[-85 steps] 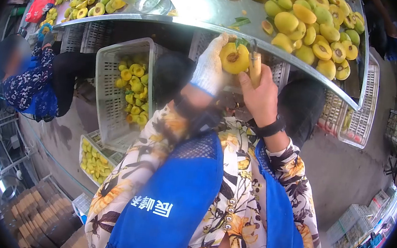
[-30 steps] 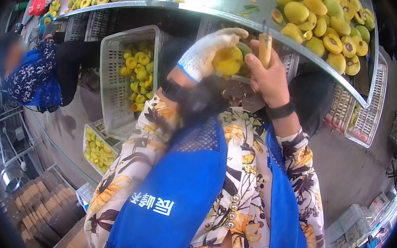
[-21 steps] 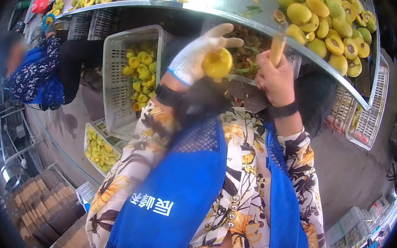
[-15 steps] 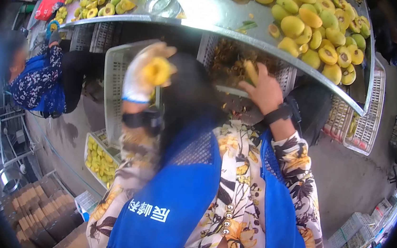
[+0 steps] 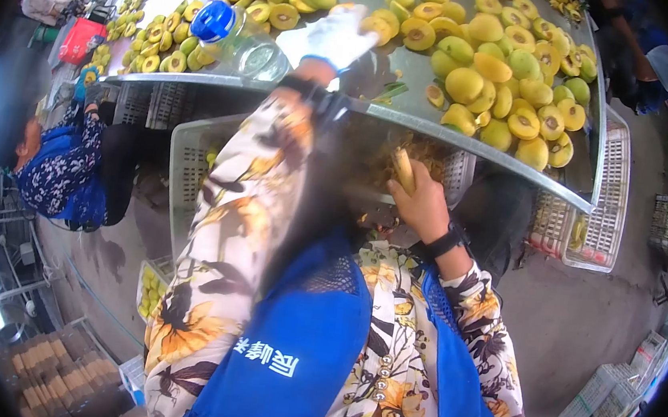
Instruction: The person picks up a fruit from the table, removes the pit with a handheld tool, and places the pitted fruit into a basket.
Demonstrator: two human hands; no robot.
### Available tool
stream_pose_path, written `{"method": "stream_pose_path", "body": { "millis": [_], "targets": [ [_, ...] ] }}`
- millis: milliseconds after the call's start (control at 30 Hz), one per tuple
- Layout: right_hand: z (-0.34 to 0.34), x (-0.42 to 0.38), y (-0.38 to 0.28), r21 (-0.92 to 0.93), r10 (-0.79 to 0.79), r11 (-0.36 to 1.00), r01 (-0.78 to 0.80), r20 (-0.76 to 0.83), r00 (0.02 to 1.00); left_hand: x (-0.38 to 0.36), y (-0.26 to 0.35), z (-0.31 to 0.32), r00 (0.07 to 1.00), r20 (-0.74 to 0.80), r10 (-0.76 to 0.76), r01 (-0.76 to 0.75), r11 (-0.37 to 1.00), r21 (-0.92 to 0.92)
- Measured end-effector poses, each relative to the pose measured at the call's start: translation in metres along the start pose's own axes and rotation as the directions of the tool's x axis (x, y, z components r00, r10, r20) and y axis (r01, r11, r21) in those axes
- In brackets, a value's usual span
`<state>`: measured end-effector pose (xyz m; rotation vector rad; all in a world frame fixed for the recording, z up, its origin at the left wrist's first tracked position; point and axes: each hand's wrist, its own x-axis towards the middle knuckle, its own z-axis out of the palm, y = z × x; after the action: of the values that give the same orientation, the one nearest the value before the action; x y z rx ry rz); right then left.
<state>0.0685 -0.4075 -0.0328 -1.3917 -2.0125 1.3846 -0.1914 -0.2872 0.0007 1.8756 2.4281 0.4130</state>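
Observation:
My left hand (image 5: 330,38), in a white glove, reaches over the metal table. Its slightly blurred thumb and fingers are around a yellow peach half (image 5: 382,25) at the edge of the fruit pile. Below the table's front edge, my bare right hand (image 5: 423,205) is closed around a short tan stick-like tool (image 5: 404,170), which points up; its working end cannot be made out. Many whole and halved yellow peaches (image 5: 492,67) lie on the table, several showing brown pits. A clear bottle with a blue cap (image 5: 214,22) lies left of my glove.
The table's metal rim (image 5: 469,145) runs above my right hand. Beneath it stands a crate (image 5: 456,176) with brown scraps. A pale crate (image 5: 185,166) is under my left arm. More crates (image 5: 602,226) stand right. At left, a co-worker (image 5: 62,154) sits at the table.
My left hand has moved from above the pale crate, where it held a yellow peach piece, up and right onto the table. My right hand has shifted slightly down, still holding the tool.

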Motion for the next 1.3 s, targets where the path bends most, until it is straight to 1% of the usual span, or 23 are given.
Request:
{"method": "stream_pose_path", "body": {
  "millis": [33,100,167,200,233,267,300,333,400,433,467,500,600,733,833,867,933,967,1033,1133,1167,1267,1300],
  "targets": [
    [-0.002,-0.002,0.006,-0.027,-0.008,1.000,0.007,-0.023,1.000,0.014,0.013,0.015,1.000,-0.003,-0.001,0.001,0.999,0.034],
    [-0.010,-0.009,0.008,-0.043,0.000,0.999,-0.003,-0.060,0.998,0.026,0.021,0.036,1.000,0.027,0.007,-0.007,1.000,0.010],
    [-0.019,-0.013,0.008,-0.072,0.054,0.996,-0.060,-0.077,0.996,0.033,0.024,0.042,0.999,0.043,0.022,-0.021,0.999,-0.044],
    [-0.020,-0.015,0.008,-0.083,0.083,0.993,-0.089,-0.080,0.993,0.032,0.021,0.044,0.995,0.094,-0.022,0.054,0.935,-0.350],
    [-0.021,-0.015,0.011,-0.070,0.037,0.996,-0.046,-0.114,0.993,0.026,0.015,0.047,0.986,0.159,-0.054,0.142,0.776,-0.614],
    [-0.021,-0.013,0.014,-0.056,-0.008,0.998,0.000,-0.144,0.990,0.011,0.011,0.042,0.970,0.231,-0.071,0.232,0.541,-0.809],
    [-0.018,-0.011,0.011,-0.042,-0.056,0.998,0.049,-0.172,0.984,-0.008,0.006,0.034,0.945,0.325,-0.017,0.321,0.225,-0.920],
    [-0.016,-0.008,0.006,-0.032,-0.065,0.998,0.061,-0.149,0.987,-0.027,0.001,0.026,0.909,0.416,0.038,0.417,-0.108,-0.902],
    [-0.014,0.001,-0.008,-0.016,-0.085,0.996,0.084,-0.091,0.992,-0.070,0.012,0.009,0.872,0.490,-0.005,0.465,-0.307,-0.830],
    [-0.009,0.006,-0.011,-0.016,-0.158,0.987,0.158,-0.086,0.984,-0.089,0.018,0.005,0.874,0.481,-0.071,0.442,-0.294,-0.847],
    [-0.005,0.008,-0.018,-0.021,-0.134,0.991,0.133,-0.043,0.990,-0.105,0.022,0.003,0.872,0.471,-0.133,0.422,-0.281,-0.862],
    [-0.002,0.009,-0.026,-0.031,-0.108,0.994,0.108,-0.004,0.994,-0.116,0.024,0.001,0.842,0.513,-0.169,0.452,-0.298,-0.841],
    [0.013,0.012,-0.029,-0.107,-0.082,0.990,0.088,0.056,0.995,-0.139,0.030,0.015,0.847,0.448,-0.287,0.311,-0.417,-0.854],
    [0.021,0.002,-0.028,-0.129,-0.046,0.990,0.056,0.081,0.996,-0.159,0.040,0.012,0.886,0.371,-0.279,0.245,-0.398,-0.884],
    [0.022,-0.006,-0.029,-0.151,0.009,0.988,0.003,0.078,0.997,-0.166,0.048,0.019,0.930,0.195,-0.310,0.133,-0.210,-0.968],
    [0.022,-0.008,-0.030,-0.159,0.034,0.987,-0.021,0.077,0.996,-0.167,0.051,0.022,0.931,0.172,-0.323,0.119,-0.178,-0.977],
    [0.022,-0.010,-0.028,-0.036,0.056,0.998,-0.051,0.133,0.990,-0.170,0.057,0.027,0.928,0.130,-0.349,0.095,-0.114,-0.989],
    [0.022,-0.011,-0.028,0.026,0.061,0.997,-0.067,0.161,0.985,-0.171,0.057,0.026,0.928,0.150,-0.342,0.118,-0.112,-0.987],
    [0.022,-0.014,-0.028,-0.063,0.027,0.998,-0.018,0.155,0.987,-0.172,0.057,0.022,0.925,0.188,-0.330,0.162,-0.106,-0.981],
    [0.023,-0.014,-0.021,-0.180,-0.042,0.981,0.072,0.163,0.986,-0.168,0.040,0.025,0.931,0.355,-0.078,0.328,-0.245,-0.913],
    [0.023,-0.014,-0.017,-0.215,-0.067,0.971,0.103,0.171,0.983,-0.164,0.032,0.028,0.873,0.483,0.061,0.468,-0.377,-0.799],
    [0.023,-0.006,-0.007,-0.222,-0.119,0.962,0.159,0.183,0.976,-0.159,0.020,0.041,0.802,0.566,0.189,0.587,-0.424,-0.690],
    [0.020,-0.004,-0.009,-0.205,-0.108,0.968,0.145,0.185,0.977,-0.160,0.025,0.038,0.815,0.573,0.086,0.540,-0.469,-0.699]
  ]
}}
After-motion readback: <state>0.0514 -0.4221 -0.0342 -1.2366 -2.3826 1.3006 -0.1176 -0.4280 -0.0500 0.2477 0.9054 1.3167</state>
